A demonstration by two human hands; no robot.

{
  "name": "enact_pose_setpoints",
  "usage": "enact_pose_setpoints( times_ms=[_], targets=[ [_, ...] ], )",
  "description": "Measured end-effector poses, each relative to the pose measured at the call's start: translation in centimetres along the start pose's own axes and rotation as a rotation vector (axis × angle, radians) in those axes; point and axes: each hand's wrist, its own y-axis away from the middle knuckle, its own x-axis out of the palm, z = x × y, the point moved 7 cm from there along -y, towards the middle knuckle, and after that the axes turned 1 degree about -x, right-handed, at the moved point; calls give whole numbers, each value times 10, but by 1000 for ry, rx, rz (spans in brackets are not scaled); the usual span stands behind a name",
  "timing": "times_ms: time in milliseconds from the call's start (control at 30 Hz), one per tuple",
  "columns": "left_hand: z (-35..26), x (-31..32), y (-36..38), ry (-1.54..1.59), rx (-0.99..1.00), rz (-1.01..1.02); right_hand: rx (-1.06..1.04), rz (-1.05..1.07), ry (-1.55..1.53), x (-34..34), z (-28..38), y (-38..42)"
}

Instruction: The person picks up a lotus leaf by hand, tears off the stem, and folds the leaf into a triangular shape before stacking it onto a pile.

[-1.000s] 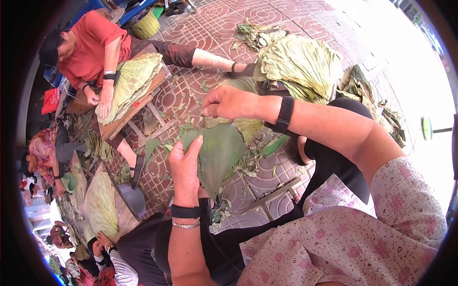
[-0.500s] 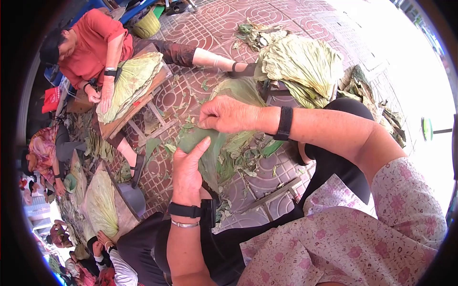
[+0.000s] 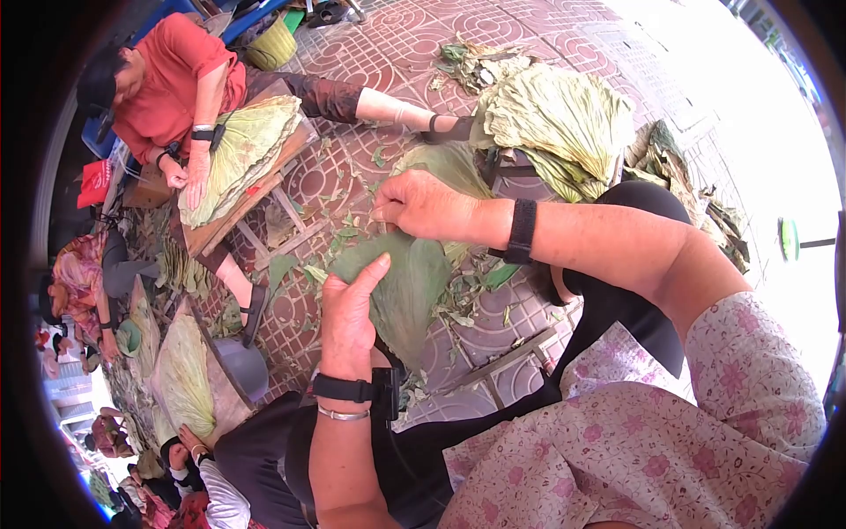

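A broad green dried leaf hangs spread out below my hands. My left hand grips its left edge, thumb lying on top and the other fingers hidden beneath. Just above the leaf's upper edge, my right hand is closed in a pinch. Whatever its fingertips hold is too small to make out. Behind my right hand, another green leaf lies near the stacked leaves.
A large stack of pale leaves rests on a low stool at upper right. Leaf scraps litter the patterned paving. A person in red works at a slanted board with leaves on it. Several other people sit along the left.
My right hand has risen slightly off the leaf's upper edge. More of the leaf now shows, opened flatter to the right. My left hand stays almost in place.
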Motion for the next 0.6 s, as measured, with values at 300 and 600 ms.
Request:
enact_pose_setpoints(
  times_ms=[300, 600],
  targets=[
    [1, -12, -4, 15, -9, -43, -138, -67, 112, -24, -3, -18],
    [4, -8, -3, -99, -3, 6, -77, 239, -110, 5, 17, 0]
  ],
)
